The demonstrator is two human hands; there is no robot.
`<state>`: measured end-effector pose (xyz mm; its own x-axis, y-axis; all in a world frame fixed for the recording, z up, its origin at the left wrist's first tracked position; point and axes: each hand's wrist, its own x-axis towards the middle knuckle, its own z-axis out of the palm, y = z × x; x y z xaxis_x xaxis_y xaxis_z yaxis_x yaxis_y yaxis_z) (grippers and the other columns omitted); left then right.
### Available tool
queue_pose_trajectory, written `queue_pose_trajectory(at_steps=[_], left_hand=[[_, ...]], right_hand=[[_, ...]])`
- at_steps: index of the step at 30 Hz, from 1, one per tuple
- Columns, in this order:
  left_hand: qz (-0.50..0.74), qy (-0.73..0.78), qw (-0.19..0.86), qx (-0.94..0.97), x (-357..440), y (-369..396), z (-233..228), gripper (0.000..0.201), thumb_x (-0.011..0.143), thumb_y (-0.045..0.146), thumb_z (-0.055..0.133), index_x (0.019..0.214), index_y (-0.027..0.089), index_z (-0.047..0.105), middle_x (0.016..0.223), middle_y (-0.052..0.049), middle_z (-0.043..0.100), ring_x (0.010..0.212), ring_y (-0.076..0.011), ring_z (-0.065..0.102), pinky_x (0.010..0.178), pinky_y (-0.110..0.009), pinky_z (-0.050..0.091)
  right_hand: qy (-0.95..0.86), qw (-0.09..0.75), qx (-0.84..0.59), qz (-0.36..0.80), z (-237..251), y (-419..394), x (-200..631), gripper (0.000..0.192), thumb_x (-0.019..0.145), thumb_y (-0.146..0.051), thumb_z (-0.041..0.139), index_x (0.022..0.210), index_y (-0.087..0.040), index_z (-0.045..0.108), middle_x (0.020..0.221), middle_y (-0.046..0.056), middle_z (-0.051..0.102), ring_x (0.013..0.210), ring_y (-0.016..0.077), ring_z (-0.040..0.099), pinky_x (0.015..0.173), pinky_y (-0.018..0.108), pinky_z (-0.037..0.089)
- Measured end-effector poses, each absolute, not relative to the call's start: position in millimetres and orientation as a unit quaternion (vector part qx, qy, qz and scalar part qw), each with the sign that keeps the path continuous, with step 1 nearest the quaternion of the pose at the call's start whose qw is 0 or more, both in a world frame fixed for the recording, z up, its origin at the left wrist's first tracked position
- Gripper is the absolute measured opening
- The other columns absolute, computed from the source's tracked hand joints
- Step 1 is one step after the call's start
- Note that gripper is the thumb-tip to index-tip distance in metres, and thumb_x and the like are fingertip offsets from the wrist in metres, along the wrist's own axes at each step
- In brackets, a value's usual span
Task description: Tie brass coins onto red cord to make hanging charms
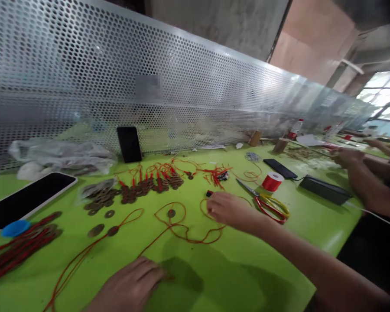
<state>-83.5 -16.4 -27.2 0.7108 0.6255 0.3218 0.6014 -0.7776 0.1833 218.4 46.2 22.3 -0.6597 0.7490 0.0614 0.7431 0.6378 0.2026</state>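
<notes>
My left hand is low on the green table, fingers curled on a thin red cord; a short cord end pokes out past the fingertips. This cord runs up to a loose loop around a round holed coin. My right hand is closed, fingertips down, over the right side of the cord loops. What its fingers hold is hidden. A small black and red object shows just beyond its knuckles. Scissors with red and yellow handles lie beside my right forearm. Another corded coin lies to the left.
Strung coins lie in rows behind, near loose coins. A red thread spool stands at right, by a black case. Phones and a blue cap are left. A co-worker's arm reaches in at right.
</notes>
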Motion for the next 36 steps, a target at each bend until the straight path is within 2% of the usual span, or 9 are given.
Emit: queue_pose_trajectory(at_steps=[5, 8, 11, 15, 23, 28, 31, 34, 36], left_hand=[[0.187, 0.399, 0.112, 0.891, -80, -20, -3, 0.028, 0.080, 0.014, 0.046, 0.089, 0.029, 0.067, 0.081, 0.003, 0.072, 0.071, -0.0134, 0.067, 0.065, -0.020, 0.052], [0.198, 0.472, 0.135, 0.848, -79, -19, 0, 0.021, 0.084, 0.024, 0.048, 0.084, 0.028, 0.069, 0.079, 0.003, 0.073, 0.070, -0.0140, 0.067, 0.066, -0.022, 0.051], [0.209, 0.531, 0.156, 0.806, -77, -17, 1, 0.019, 0.082, 0.029, 0.051, 0.081, 0.027, 0.069, 0.077, 0.003, 0.073, 0.067, -0.0143, 0.066, 0.066, -0.023, 0.050], [0.200, 0.556, 0.194, 0.783, -73, -18, 5, 0.019, 0.080, 0.029, 0.051, 0.082, 0.027, 0.070, 0.078, 0.004, 0.073, 0.067, -0.0142, 0.066, 0.065, -0.023, 0.048], [0.162, 0.575, 0.222, 0.771, -68, -22, 17, 0.020, 0.078, 0.026, 0.050, 0.080, 0.026, 0.070, 0.078, 0.004, 0.073, 0.068, -0.0140, 0.066, 0.064, -0.022, 0.046], [0.163, 0.580, 0.217, 0.768, -67, -21, 20, 0.020, 0.079, 0.030, 0.050, 0.080, 0.026, 0.070, 0.078, 0.004, 0.073, 0.068, -0.0145, 0.066, 0.064, -0.023, 0.046], [0.166, 0.590, 0.208, 0.762, -72, -19, 23, 0.024, 0.080, 0.037, 0.048, 0.080, 0.027, 0.070, 0.079, 0.004, 0.073, 0.068, -0.0150, 0.065, 0.064, -0.023, 0.046], [0.165, 0.610, 0.190, 0.751, -77, -16, 29, 0.026, 0.077, 0.041, 0.048, 0.079, 0.028, 0.070, 0.081, 0.005, 0.073, 0.070, -0.0160, 0.066, 0.064, -0.023, 0.047], [0.169, 0.620, 0.180, 0.744, -80, -14, 34, 0.026, 0.076, 0.042, 0.049, 0.078, 0.028, 0.070, 0.081, 0.005, 0.074, 0.068, -0.0158, 0.065, 0.061, -0.023, 0.047]], right_hand=[[0.959, -0.025, 0.264, 0.098, 1, 22, 165, 0.013, 0.091, -0.017, 0.045, 0.092, -0.014, 0.057, 0.088, 0.005, 0.060, 0.084, 0.0169, 0.053, 0.074, 0.029, 0.042], [0.956, -0.052, 0.285, 0.054, -1, 22, 155, 0.016, 0.092, -0.020, 0.043, 0.093, -0.014, 0.058, 0.090, 0.006, 0.061, 0.084, 0.0169, 0.053, 0.076, 0.030, 0.042], [0.942, -0.124, 0.308, -0.046, 6, 19, 151, 0.021, 0.090, -0.031, 0.049, 0.099, -0.016, 0.059, 0.097, 0.006, 0.061, 0.089, 0.0168, 0.054, 0.081, 0.029, 0.041], [0.924, -0.172, 0.303, -0.156, 10, 12, 143, 0.020, 0.088, -0.032, 0.052, 0.095, -0.017, 0.063, 0.088, 0.004, 0.064, 0.081, 0.0141, 0.056, 0.072, 0.024, 0.042], [0.899, -0.232, 0.317, -0.196, 1, 12, 139, 0.017, 0.089, -0.027, 0.051, 0.091, -0.018, 0.065, 0.083, 0.003, 0.066, 0.077, 0.0137, 0.056, 0.071, 0.024, 0.042], [0.885, -0.245, 0.347, -0.193, 3, 10, 138, 0.016, 0.089, -0.024, 0.050, 0.086, -0.017, 0.064, 0.078, 0.003, 0.064, 0.073, 0.0134, 0.056, 0.068, 0.023, 0.043], [0.864, -0.235, 0.405, -0.183, 6, 21, 153, 0.017, 0.089, -0.029, 0.049, 0.091, -0.018, 0.062, 0.084, 0.004, 0.065, 0.076, 0.0136, 0.058, 0.071, 0.024, 0.044], [0.805, -0.229, 0.542, -0.070, 4, 45, 189, 0.022, 0.086, -0.033, 0.052, 0.097, -0.016, 0.060, 0.095, 0.009, 0.063, 0.088, 0.0194, 0.058, 0.080, 0.031, 0.043], [0.755, -0.168, 0.633, 0.033, -1, 61, 217, 0.033, 0.081, -0.040, 0.057, 0.100, -0.013, 0.057, 0.103, 0.015, 0.060, 0.098, 0.0278, 0.054, 0.083, 0.038, 0.041]])
